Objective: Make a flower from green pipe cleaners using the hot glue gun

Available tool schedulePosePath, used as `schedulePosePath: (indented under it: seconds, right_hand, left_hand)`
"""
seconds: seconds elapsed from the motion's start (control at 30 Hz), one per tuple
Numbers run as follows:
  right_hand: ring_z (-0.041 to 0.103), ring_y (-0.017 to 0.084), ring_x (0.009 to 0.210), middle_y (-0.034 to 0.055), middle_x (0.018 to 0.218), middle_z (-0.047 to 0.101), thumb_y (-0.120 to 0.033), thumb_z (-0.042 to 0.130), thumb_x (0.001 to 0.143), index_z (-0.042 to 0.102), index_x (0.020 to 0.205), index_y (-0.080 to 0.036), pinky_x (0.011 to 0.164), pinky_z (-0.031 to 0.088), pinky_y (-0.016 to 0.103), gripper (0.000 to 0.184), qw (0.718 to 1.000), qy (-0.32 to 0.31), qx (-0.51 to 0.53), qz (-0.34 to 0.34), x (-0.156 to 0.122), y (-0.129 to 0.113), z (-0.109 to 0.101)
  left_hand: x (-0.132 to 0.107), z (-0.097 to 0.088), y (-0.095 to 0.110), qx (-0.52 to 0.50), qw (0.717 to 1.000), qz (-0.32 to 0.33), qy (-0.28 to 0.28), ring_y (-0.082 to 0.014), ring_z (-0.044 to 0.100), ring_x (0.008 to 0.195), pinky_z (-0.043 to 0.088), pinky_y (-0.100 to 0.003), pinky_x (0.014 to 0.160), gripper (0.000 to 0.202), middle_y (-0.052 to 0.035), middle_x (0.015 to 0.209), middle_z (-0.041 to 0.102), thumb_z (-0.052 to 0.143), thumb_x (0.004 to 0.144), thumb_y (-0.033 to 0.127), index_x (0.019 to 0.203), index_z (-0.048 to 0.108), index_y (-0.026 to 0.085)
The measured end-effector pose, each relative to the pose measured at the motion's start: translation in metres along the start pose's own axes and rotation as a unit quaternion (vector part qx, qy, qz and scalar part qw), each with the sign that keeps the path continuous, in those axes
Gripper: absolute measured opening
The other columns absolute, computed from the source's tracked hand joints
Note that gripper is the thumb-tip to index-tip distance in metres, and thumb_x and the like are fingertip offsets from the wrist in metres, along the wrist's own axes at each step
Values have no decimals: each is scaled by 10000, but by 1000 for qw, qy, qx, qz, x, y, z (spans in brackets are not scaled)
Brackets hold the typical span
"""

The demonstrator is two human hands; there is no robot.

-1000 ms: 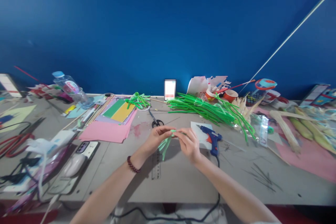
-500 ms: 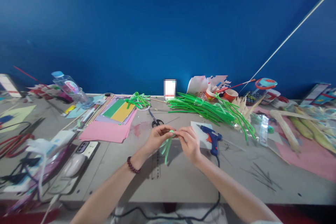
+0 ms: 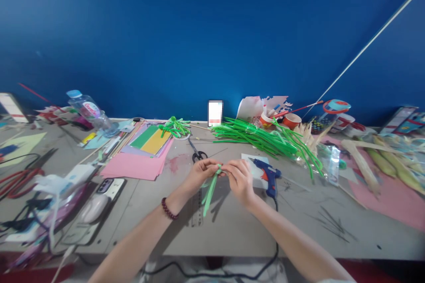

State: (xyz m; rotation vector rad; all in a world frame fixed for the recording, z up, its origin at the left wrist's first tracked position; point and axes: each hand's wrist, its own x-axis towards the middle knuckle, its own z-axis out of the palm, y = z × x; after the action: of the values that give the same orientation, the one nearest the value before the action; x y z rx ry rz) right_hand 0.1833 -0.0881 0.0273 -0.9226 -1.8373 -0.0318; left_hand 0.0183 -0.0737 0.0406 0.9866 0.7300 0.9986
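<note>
Light green pipe cleaners [image 3: 209, 196] hang down between my hands, gathered at the top. My left hand [image 3: 203, 172] pinches them near the upper end with thumb and forefinger. The fingers of my right hand [image 3: 239, 179] close on the same top end from the other side. Just beyond the left hand lie black-handled scissors [image 3: 199, 156]. A clear ruler [image 3: 197, 212] is on the table below the left hand. The blue glue gun [image 3: 271, 177] rests to the right of the right hand, partly on white paper [image 3: 255, 168].
A heap of bright green pipe cleaners [image 3: 255, 137] stretches across the back right. Pink sheets [image 3: 129, 166] and coloured cards lie left. A phone [image 3: 215, 113] leans on the blue wall. A white case [image 3: 94, 208] sits front left. The glue gun's cord [image 3: 277, 234] runs off the front edge.
The hanging pipe cleaners have swung and turned: their lower ends now point down and to the left, closer together. Both hands stay in almost the same place.
</note>
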Motion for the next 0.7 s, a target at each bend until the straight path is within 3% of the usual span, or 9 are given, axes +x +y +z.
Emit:
schedulePosePath:
  seconds: [0.27,0.4,0.53,0.6,0.63,0.7]
  right_hand:
    - [547,182,856,39,899,634,-92,518,847,640,924,-234,813,399,365,203,999,7,-51,3,0,0,3]
    - [544,224,1002,74,1051,595,-148,583,813,601,989,-233,945,375,459,195,993,78,-85,-1,-1,0,4]
    - [542,236,1013,66,1009,591,-114,615,755,582,920,-242,946,384,471,211,984,149,-81,-58,-1,-7,-3]
    - [566,220,945,54,940,612,-99,589,759,577,910,-243,895,421,438,210,990,106,-30,-88,2,-15,-7]
    - [578,208,900,48,907,620,-98,565,772,573,919,-243,856,445,412,206,995,54,6,-86,4,-19,-8]
    - [584,185,812,46,854,624,-104,515,806,569,946,-228,766,475,353,195,995,-66,68,-17,9,-25,-7]
  left_hand:
    - [1,-1,4,-27,999,-30,3,-137,646,651,458,-207,641,222,-48,650,681,757,668,301,780,691,121]
    - [0,-1,9,-42,999,-14,9,-137,651,639,467,-204,628,197,-55,656,680,747,681,274,780,693,112]
    - [3,-7,12,-116,991,-4,62,-148,673,653,517,-225,677,173,-68,741,711,731,690,232,812,691,116]
    - [7,-14,13,-165,981,3,106,-139,675,655,531,-212,669,119,-74,774,719,698,718,192,805,682,112]
    - [10,-17,14,-185,974,3,128,-133,675,650,535,-201,655,86,-78,772,719,669,739,167,797,679,103]
    - [16,-25,16,-212,965,-5,155,-135,678,650,543,-189,623,72,-88,761,715,609,778,116,798,670,83]
